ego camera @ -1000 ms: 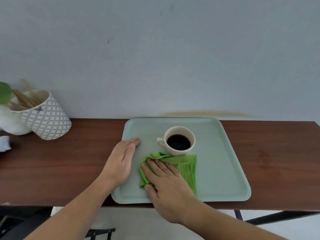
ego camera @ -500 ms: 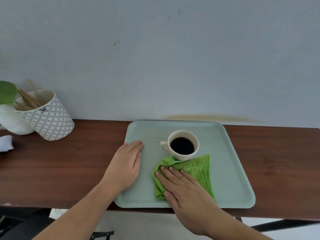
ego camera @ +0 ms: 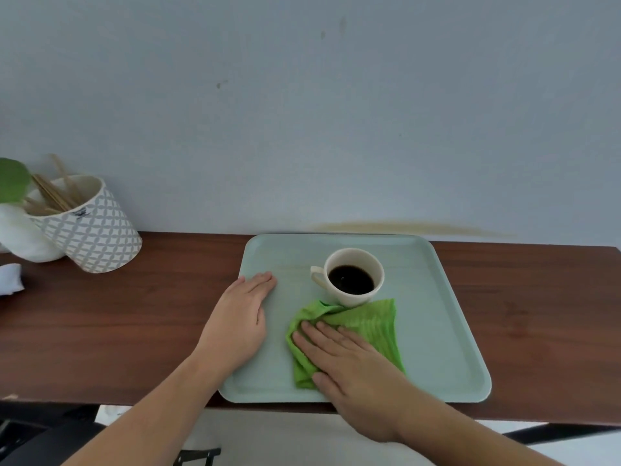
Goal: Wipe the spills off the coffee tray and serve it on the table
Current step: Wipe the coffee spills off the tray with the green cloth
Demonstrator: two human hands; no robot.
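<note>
Ideally the right hand [ego camera: 349, 361], flat on the green cloth [ego camera: 373, 326] beside the cup [ego camera: 353, 277], sweeps away from it while the left hand [ego camera: 240, 321], palm flat and gripping nothing, steadies the tray [ego camera: 447, 331].

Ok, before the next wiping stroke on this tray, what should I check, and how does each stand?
1. Right hand flat on green cloth: ok.
2. Left hand bracing the tray at its left edge: ok.
3. Coffee cup upright, coffee inside: ok.
4. Cloth clear of the cup: not ok, its far edge touches the cup's base.
5. Tray fully on the table: not ok, its near edge sits at or slightly past the table edge.
6. Spills all gone: cannot tell.
</note>
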